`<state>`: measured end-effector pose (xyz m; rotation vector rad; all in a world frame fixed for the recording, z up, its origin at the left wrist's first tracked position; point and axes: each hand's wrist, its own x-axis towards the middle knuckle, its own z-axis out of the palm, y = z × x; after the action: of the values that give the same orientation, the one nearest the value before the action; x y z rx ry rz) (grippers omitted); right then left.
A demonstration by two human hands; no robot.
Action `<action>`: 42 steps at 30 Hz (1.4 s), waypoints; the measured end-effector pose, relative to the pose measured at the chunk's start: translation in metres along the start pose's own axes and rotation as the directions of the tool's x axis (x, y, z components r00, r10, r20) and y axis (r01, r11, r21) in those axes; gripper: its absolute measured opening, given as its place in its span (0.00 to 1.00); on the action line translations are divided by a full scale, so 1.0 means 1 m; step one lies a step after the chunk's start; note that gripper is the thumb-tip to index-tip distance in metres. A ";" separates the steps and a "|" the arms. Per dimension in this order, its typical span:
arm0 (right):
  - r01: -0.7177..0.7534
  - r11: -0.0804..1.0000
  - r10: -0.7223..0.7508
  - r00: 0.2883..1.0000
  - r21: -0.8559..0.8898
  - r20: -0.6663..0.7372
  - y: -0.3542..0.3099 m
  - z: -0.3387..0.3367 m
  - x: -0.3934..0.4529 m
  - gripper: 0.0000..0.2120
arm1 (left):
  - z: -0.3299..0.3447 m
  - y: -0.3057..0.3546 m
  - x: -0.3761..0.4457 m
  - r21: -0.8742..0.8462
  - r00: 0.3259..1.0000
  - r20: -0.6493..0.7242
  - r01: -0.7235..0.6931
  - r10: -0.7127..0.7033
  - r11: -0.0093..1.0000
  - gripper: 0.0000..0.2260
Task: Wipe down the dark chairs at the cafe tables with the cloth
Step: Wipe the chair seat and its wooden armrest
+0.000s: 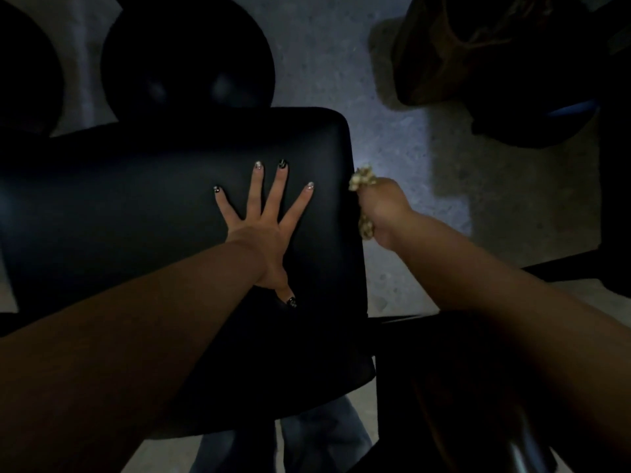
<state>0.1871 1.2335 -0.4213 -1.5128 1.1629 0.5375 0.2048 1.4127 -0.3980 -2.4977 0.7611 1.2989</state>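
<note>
A black padded chair seat [143, 213] fills the middle of the head view, seen from above in dim light. My left hand [263, 230] lies flat on the seat's right half with fingers spread straight. My right hand [382, 209] grips a bunched pale cloth [362, 180] against the seat's right edge; bits of cloth show above and below the fist. The fingers of that hand are hidden behind the seat's side.
A round dark table base or stool [187, 52] stands beyond the chair, and another round dark shape [24, 66] sits at the far left. A brown chair [478, 49] stands at the upper right on the grey speckled floor [392, 107]. Dark frame bars [563, 264] run at right.
</note>
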 end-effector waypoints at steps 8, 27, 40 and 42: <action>0.005 0.849 0.141 0.961 -0.528 0.236 0.100 -0.029 -0.035 0.06 | -0.003 0.003 -0.001 0.023 0.999 0.029 0.013 -0.014 1.000 0.77; -0.097 0.990 0.097 0.995 -0.105 -0.005 0.044 -0.003 -0.019 0.15 | 0.009 -0.003 0.006 0.007 0.998 -0.051 -0.025 0.025 1.000 0.76; 0.339 0.892 -0.402 0.897 -0.298 -0.184 -0.092 0.035 0.047 0.14 | 0.014 -0.014 0.001 -0.020 0.978 -0.143 -0.157 0.152 0.987 0.76; 0.397 0.790 -0.494 0.864 -0.467 -0.101 -0.102 0.040 0.042 0.14 | 0.017 -0.020 -0.004 -0.017 0.965 -0.164 -0.209 0.204 0.978 0.72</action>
<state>0.3041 1.2457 -0.4192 -2.2083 0.8194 0.3123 0.2014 1.4383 -0.4052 -2.6339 1.0703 1.1906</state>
